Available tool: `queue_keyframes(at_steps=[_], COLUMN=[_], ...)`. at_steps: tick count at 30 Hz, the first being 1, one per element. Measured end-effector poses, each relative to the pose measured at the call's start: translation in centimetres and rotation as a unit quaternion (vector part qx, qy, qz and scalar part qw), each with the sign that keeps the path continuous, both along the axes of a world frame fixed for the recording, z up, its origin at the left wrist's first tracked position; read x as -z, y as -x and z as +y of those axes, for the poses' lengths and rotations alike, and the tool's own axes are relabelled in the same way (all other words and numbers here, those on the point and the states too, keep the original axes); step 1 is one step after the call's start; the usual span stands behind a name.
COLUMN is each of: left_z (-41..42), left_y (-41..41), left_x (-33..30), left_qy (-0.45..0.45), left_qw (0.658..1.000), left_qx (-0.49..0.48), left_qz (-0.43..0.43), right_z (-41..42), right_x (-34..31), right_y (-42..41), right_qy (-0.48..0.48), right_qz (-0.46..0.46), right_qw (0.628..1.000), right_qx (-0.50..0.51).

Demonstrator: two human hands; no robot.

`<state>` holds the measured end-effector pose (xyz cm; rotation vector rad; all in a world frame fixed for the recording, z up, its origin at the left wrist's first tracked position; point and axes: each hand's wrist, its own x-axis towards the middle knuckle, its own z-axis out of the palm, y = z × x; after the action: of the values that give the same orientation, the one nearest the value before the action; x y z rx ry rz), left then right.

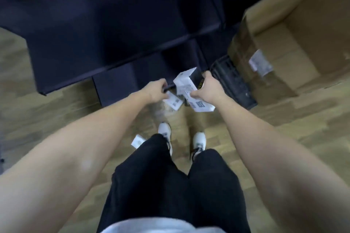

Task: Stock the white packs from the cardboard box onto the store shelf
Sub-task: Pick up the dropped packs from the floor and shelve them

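My right hand (pixel 207 86) grips a bunch of white packs (pixel 186 82) with printed labels, held low in front of the dark store shelf (pixel 113 30). My left hand (pixel 158 89) reaches down beside them, its fingers curled at the edge of another white pack (pixel 173 101); the blur hides whether it grips that pack. The open cardboard box (pixel 289 34) stands at the right on a black crate (pixel 233 81). One more white pack (pixel 137 141) lies on the floor by my left shoe.
The dark shelf unit fills the upper left and centre, with its base plinth (pixel 115 85) jutting toward me. Wood-pattern flooring (pixel 56 108) lies all around. My legs and white shoes (pixel 198 141) are directly below my hands.
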<state>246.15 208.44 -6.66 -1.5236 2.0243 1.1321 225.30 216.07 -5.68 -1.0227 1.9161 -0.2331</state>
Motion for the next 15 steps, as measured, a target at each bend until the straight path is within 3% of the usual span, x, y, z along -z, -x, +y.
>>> queue_keyframes(at_steps=[9,15], left_z=[-3.7,-5.4], left_y=[3.1,3.9], left_x=[-20.2,-29.4], left_qy=[0.144,0.204], left_qw=[0.982,0.965], left_qx=[-0.018,-0.004], left_qz=[0.121,0.166], right_z=[-5.9,-8.6], right_x=[-18.5,-27.3], right_y=[2.7,4.0], right_qy=[0.156,0.243], right_qz=[0.063,0.016], right_qw=[0.972,0.947], right_qx=[-0.162,-0.208])
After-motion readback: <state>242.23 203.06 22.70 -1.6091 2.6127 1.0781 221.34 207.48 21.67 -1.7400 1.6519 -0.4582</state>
